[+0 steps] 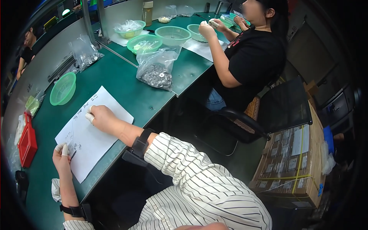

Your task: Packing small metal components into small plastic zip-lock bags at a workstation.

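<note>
Left hand (61, 155) pinches dark pen (73, 155), fingertips tight, over sheet's near corner. Right hand (100, 117) curled, pressing white paper sheet (90, 132) at worktop (130, 86) front edge. Keep sheet pinned flat, write steadily.

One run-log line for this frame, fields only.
left hand: holds dark pen on white paper sheet | right hand: rests on sheet | surface: green table

left hand (62, 155) pinched, right hand (100, 117) curled.

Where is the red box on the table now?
In the head view, the red box sits at the table's far left edge, left of the white paper and below the green bowl.
</note>
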Demonstrator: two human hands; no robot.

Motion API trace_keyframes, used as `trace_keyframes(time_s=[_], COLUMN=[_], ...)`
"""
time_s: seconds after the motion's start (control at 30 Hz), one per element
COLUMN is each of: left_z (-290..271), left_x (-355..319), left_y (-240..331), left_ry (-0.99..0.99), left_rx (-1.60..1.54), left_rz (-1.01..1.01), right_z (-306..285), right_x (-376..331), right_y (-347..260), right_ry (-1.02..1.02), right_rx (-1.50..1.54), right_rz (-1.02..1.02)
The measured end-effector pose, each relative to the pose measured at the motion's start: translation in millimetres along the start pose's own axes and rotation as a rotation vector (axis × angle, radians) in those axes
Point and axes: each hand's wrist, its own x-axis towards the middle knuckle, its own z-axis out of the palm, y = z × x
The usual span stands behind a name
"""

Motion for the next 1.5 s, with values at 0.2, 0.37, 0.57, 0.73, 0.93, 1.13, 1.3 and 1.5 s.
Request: trace_keyframes(time_s=[0.2,0.37,0.57,0.73,0.93,1.13,1.3,1.5], left_z=[5.2,1.0,3.7,3.7,1.3,2.5,0.8,0.1], left_x=[-5.5,-7.3,-12.7,-12.5,-11.5,-15.5,-17.4,-19.7], left_y=[8.4,7.2,10.9,6.0,4.4,14.5,15.8,17.5], left_ry=[-0.049,-0.040,-0.055,-0.036,-0.058,-0.130,-0.126,-0.161], left_rx=[-0.042,-0.039,-0.091,-0.116,-0.155,-0.197,-0.202,-0.239], left_rz=[-0.015,-0.007,-0.029,-0.019,-0.055,-0.128,-0.114,-0.133], right_z=[-0.3,-0.5,-3.7,-2.4,-3.5,-9.6,-5.6,-6.0], right_x=[0.1,1.5,0.3,0.4,0.6,2.6,1.6,0.7], right_y=[-0.1,-5.0,-8.1,-5.7,-9.0,-16.9,-10.7,-9.3], right_ry=[-0.021,-0.056,-0.103,-0.113,-0.135,-0.201,-0.185,-0.236], right_rx=[-0.005,-0.048,0.014,0.020,0.080,0.059,0.093,0.101], right_rz=[-0.002,-0.003,0.091,0.055,0.149,0.204,0.193,0.244])
